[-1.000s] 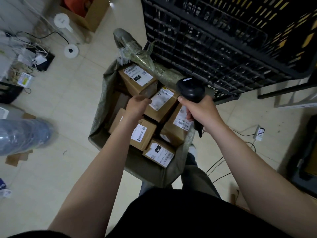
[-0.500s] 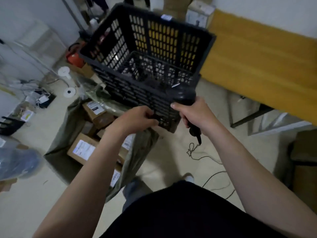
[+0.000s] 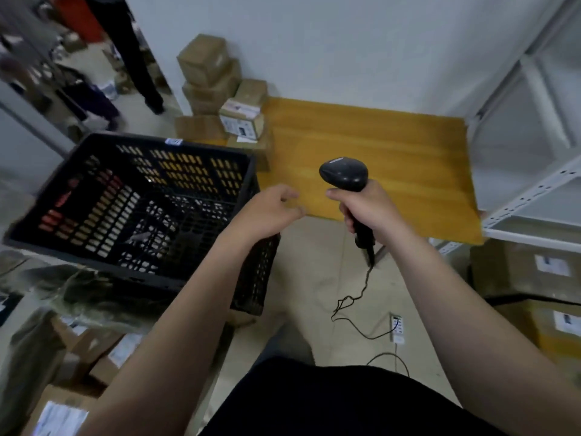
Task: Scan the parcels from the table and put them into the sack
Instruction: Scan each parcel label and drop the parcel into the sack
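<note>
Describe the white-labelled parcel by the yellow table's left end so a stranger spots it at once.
Find the yellow table against the white wall. At its left end, beyond the black crate, is a pile of brown boxes. The parcel is the small one nearest the table, white labels across its top and front; its neighbours look mostly plain brown.

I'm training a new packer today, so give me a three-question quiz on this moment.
1. True or false: the left hand holds nothing.
2. Which hand grips the scanner? A) left B) right C) neither
3. Fill in: the scanner's cable trails down to the ____.

Key: 1 true. 2 B, the right hand. 3 floor.
</note>
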